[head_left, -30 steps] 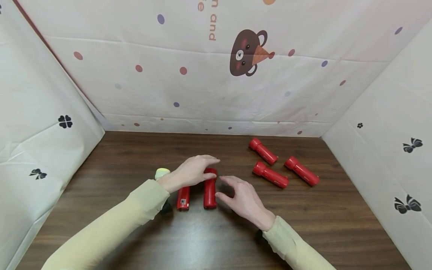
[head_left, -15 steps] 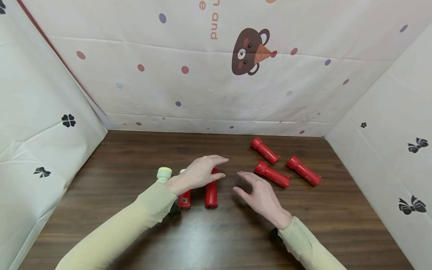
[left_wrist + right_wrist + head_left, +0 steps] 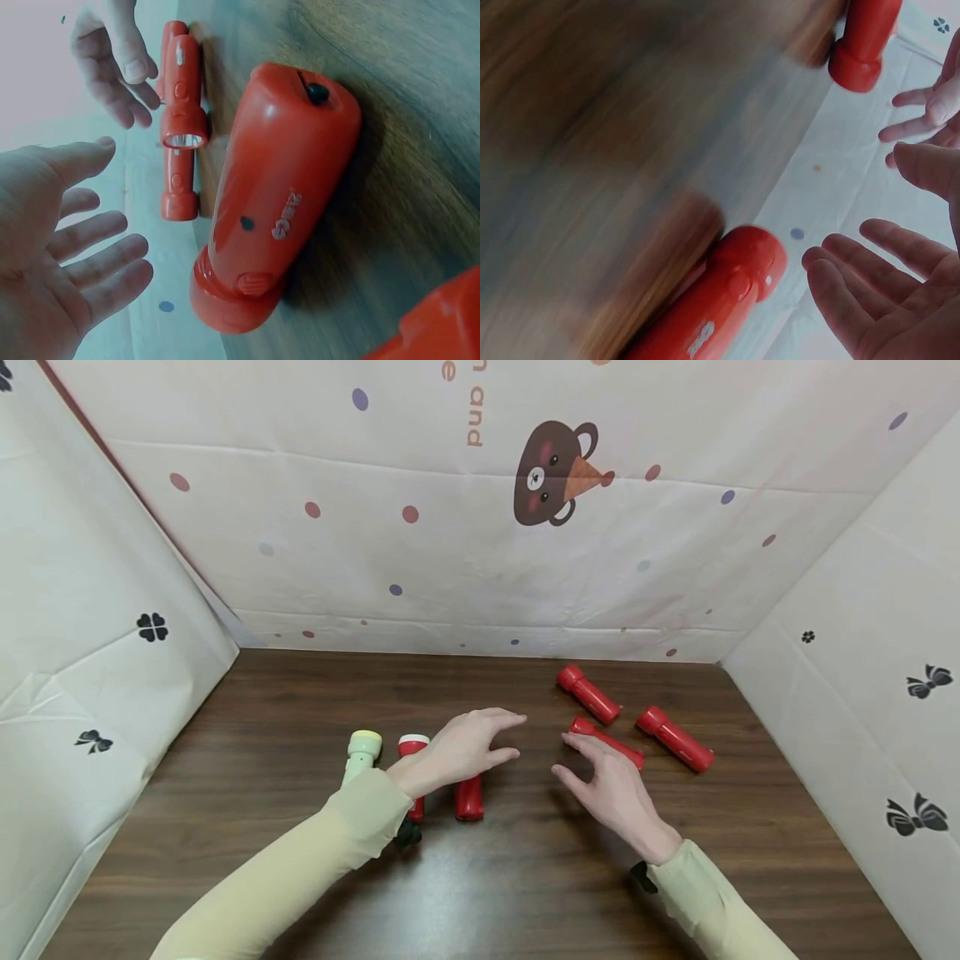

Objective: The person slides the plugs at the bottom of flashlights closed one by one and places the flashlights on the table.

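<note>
My left hand hovers over a red flashlight, fingers extended and holding nothing; in the left wrist view that flashlight lies apart from the palm, a black switch at its tail. Left of it, partly behind my left wrist, lie a red flashlight with a white rim and a pale green flashlight. With fingers spread and relaxed, my right hand is above the table, its fingertips overlapping the nearest red flashlight of the right group. The right wrist view shows a gap between the hand and a red flashlight.
Two more red flashlights, one at the back and one farther right, lie slanted on the dark wooden table. Patterned white sheeting encloses the back and both sides.
My right hand has moved rightward from beside the middle red flashlight to the right group. My left hand has drifted rightward over the middle flashlight, uncovering the white-rimmed head. The flashlights stay put.
</note>
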A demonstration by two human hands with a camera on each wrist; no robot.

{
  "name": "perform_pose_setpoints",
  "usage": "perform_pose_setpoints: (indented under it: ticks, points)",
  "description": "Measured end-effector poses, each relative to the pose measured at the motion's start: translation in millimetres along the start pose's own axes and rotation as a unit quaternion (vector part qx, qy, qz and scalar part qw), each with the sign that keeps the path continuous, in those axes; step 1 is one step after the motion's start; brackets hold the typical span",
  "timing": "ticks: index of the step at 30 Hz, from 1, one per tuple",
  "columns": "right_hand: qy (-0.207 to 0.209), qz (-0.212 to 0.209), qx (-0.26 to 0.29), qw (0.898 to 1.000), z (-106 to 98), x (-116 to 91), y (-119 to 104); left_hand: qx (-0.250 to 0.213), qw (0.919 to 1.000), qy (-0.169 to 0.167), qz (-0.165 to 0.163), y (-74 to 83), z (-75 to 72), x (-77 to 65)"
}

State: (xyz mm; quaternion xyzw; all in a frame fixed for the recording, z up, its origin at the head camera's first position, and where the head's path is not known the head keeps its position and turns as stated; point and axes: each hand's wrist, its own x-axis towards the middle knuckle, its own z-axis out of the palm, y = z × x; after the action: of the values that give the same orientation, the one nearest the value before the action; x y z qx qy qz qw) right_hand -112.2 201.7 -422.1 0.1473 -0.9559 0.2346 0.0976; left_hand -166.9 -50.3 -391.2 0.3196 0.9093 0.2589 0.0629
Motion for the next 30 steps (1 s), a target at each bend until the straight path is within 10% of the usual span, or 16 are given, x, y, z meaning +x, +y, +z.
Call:
perform_pose_setpoints:
  ticks: [30]
  points:
    - [0.031,0.048,-0.053,0.997,-35.4,-22.9,64.2,0.063,0.9970,-0.030,0.035,33.2,26.5,37.2]
